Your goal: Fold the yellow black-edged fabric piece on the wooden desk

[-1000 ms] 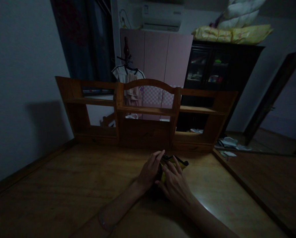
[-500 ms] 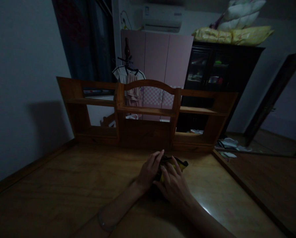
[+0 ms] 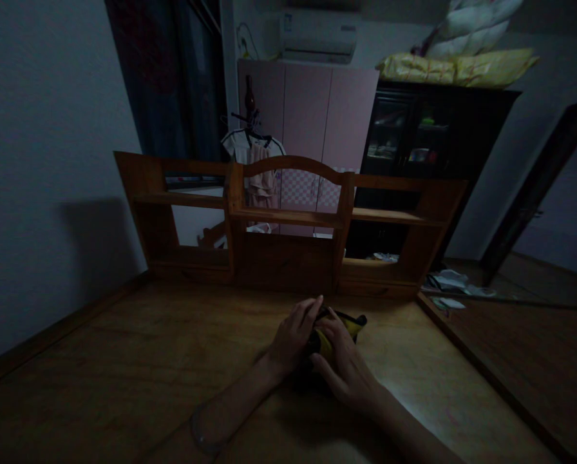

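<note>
A small, soft-looking black and yellow pouch (image 3: 354, 326) with a dark edge sits on the wooden bed board (image 3: 182, 348), in the middle of the view. My left hand (image 3: 295, 332) holds its left side, fingers together and pointing away from me. From the right, my right hand (image 3: 344, 364) lies across the yellow part, its fingers bent over the pouch and the thumb on the near side. Yellow shows between that thumb and the fingers. Both hands cover much of the pouch, and the dim light hides what may be inside it.
A wooden headboard with open shelves (image 3: 288, 219) stands just beyond my hands. Raised wooden rails edge the board, the right one (image 3: 482, 367) beside the floor. Behind are a pink wardrobe (image 3: 305, 116), a black cabinet (image 3: 428, 142) and hanging clothes (image 3: 259, 167).
My right hand has shifted slightly; its fingers now lie closer together and its thumb stands further from them, baring more yellow. My left hand stays on the pouch.
</note>
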Demonstrator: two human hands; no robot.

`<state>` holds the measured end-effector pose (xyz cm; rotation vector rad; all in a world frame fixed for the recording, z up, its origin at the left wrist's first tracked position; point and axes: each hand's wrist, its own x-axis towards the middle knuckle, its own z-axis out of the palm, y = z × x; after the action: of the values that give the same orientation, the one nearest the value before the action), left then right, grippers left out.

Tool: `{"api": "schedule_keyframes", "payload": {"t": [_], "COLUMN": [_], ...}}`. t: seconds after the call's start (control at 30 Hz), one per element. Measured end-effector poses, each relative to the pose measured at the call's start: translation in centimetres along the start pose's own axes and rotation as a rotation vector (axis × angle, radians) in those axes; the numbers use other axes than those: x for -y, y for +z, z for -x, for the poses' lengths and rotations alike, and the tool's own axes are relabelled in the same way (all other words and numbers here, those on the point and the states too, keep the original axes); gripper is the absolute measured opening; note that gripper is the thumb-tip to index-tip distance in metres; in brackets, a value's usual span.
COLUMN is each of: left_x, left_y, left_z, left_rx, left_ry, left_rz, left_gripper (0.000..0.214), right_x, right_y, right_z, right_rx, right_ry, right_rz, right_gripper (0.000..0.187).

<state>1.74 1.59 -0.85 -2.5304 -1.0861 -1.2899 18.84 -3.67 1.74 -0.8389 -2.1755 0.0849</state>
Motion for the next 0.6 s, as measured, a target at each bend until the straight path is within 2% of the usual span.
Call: {"api": "schedule_keyframes", "payload": {"t": [0.23, 0.6], "left_x": [0.04, 0.91], "left_y": [-0.46, -0.13], "left_z": [-0.21, -0.09], "left_rx": [-0.01, 0.016], "left_ry": [-0.062, -0.034], "left_rz": [0.083, 0.141], "left_gripper": [0.075, 0.072], "right_x": [-0.81, -0.25], "right_y": [0.28, -0.06], "right_z": [0.92, 0.25], "right_rx": [0.082, 0.133], "right_ry": [0.102, 0.061], "right_rz": [-0.114, -0.064], "right_gripper": [0.047, 0.056]}}
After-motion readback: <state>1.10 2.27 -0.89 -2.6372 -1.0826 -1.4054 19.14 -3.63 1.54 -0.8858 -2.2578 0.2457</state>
